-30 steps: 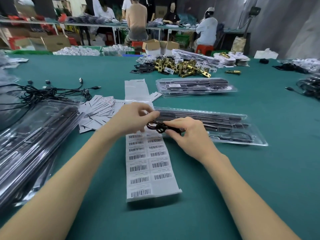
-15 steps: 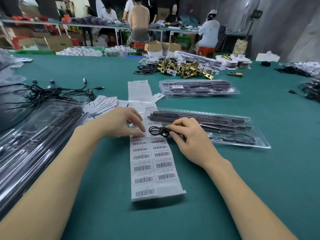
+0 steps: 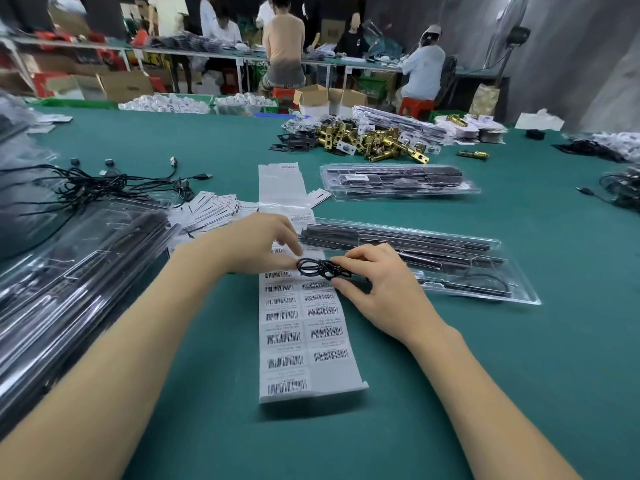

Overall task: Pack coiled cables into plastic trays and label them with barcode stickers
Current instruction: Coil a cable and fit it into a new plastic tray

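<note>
While pinched by right hand (image 3: 377, 289), coiled cable (image 3: 320, 268) seemingly touching left fingertips (image 3: 294, 251).

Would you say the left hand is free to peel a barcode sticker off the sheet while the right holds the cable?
Probably yes. The left hand holds nothing and its fingertips already rest on the sticker sheet. The coiled cable, pinched by the right hand, covers only a few stickers.

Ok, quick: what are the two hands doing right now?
Left hand: fingers pressing down on the barcode sticker sheet, nothing clearly gripped.
Right hand: pinching the coiled black cable just above the sheet.
</note>
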`<state>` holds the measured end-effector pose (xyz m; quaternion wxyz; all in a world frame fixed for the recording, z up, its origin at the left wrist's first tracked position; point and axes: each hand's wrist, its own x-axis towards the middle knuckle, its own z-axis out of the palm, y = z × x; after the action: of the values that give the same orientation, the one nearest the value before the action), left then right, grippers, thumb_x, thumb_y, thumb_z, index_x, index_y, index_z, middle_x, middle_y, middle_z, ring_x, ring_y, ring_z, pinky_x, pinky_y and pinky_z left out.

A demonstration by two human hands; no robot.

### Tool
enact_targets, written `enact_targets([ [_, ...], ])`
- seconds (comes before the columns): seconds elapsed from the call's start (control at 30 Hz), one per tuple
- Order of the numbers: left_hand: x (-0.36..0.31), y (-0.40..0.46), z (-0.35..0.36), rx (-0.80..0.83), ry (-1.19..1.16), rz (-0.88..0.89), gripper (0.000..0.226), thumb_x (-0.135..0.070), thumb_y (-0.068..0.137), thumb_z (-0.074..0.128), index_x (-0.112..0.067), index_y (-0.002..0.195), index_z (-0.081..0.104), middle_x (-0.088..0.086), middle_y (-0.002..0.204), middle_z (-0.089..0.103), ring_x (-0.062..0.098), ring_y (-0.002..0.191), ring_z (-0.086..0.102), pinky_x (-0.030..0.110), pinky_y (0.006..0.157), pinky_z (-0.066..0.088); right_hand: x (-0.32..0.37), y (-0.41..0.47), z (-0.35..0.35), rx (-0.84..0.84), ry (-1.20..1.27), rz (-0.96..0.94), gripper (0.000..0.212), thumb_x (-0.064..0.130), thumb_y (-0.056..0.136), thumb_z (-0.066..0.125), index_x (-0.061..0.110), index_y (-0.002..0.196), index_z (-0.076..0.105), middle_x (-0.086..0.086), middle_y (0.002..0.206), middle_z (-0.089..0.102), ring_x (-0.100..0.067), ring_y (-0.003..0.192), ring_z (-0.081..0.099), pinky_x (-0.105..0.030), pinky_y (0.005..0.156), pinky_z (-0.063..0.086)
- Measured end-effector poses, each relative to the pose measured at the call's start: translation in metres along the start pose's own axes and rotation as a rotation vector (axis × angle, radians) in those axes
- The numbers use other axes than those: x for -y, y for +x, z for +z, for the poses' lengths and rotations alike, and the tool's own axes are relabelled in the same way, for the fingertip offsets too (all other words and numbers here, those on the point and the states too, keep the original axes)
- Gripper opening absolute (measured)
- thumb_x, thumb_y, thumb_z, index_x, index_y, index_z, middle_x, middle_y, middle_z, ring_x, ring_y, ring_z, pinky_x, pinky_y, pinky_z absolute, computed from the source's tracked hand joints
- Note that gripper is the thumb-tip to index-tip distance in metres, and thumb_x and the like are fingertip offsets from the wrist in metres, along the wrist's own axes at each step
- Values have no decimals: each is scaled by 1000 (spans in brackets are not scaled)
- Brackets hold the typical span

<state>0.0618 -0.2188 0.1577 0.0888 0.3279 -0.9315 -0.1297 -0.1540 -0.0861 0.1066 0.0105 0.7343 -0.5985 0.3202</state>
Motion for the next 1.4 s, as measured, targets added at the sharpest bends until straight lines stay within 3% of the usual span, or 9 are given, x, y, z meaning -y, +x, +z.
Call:
enact_targets([
  [0.17, -1, 4, -10, 62, 49, 9, 18, -60, 73, 75, -44, 81, 73, -26, 96, 63, 3, 100, 53, 29, 89, 42, 1, 0, -2, -3, -27, -49, 29, 33, 89, 76, 25, 117, 75, 10, 107, 68, -18, 100, 50, -37, 89, 48],
  [0.4, -7, 7, -17, 117, 147, 122, 13, -51, 82, 73, -39, 84, 74, -18, 96, 67, 4, 94, 55, 35, 91, 46, 3, -1, -5, 43, -38, -92, 26, 31, 89, 75, 27, 114, 76, 11, 108, 69, -20, 100, 51, -42, 90, 47],
  [0.63, -20, 14, -23, 201, 298, 245, 12, -39, 88, 65, -30, 86, 73, -20, 81, 58, -20, 75, 47, 19, 75, 37, 5, -2, -5, 49, -47, -90, 27, 33, 89, 75, 29, 116, 76, 13, 110, 70, -18, 102, 50, -43, 90, 47],
  [0.83, -33, 12, -10, 182, 483, 285, 10, -24, 81, 60, -22, 85, 68, -10, 89, 57, 13, 75, 48, 27, 71, 45, 6, -1, -4, 68, -72, -102, 23, 35, 90, 73, 30, 113, 76, 15, 113, 70, -19, 101, 49, -44, 89, 46],
  [0.93, -35, 11, -10, 197, 520, 281, 11, -21, 82, 57, -21, 86, 67, -7, 92, 57, 17, 80, 53, 28, 70, 45, 6, -1, -5, 73, -70, -91, 23, 35, 91, 72, 31, 113, 76, 15, 113, 69, -19, 101, 48, -44, 90, 45],
  [1.07, -34, 10, -9, 203, 588, 301, 14, -18, 88, 51, -16, 91, 64, -3, 95, 57, 18, 78, 47, 22, 59, 33, 8, -2, -5, 73, -70, -86, 24, 35, 90, 72, 31, 113, 76, 15, 115, 69, -20, 102, 49, -44, 89, 45],
  [1.27, -30, 3, 1, 87, 458, 367, 16, -17, 98, 45, -9, 99, 59, 2, 95, 55, 26, 88, 54, 29, 80, 40, 17, 2, 2, 84, -92, -141, 22, 35, 88, 74, 27, 108, 78, 14, 124, 68, -22, 109, 53, -44, 91, 44],
  [1.4, -24, 0, 4, 54, 343, 414, 12, -14, 100, 47, -8, 101, 58, -3, 91, 44, 27, 91, 52, 14, 79, 20, 20, 2, 3, 93, -77, -166, 21, 27, 88, 75, 22, 108, 77, 10, 128, 65, -25, 111, 54, -48, 91, 46],
])
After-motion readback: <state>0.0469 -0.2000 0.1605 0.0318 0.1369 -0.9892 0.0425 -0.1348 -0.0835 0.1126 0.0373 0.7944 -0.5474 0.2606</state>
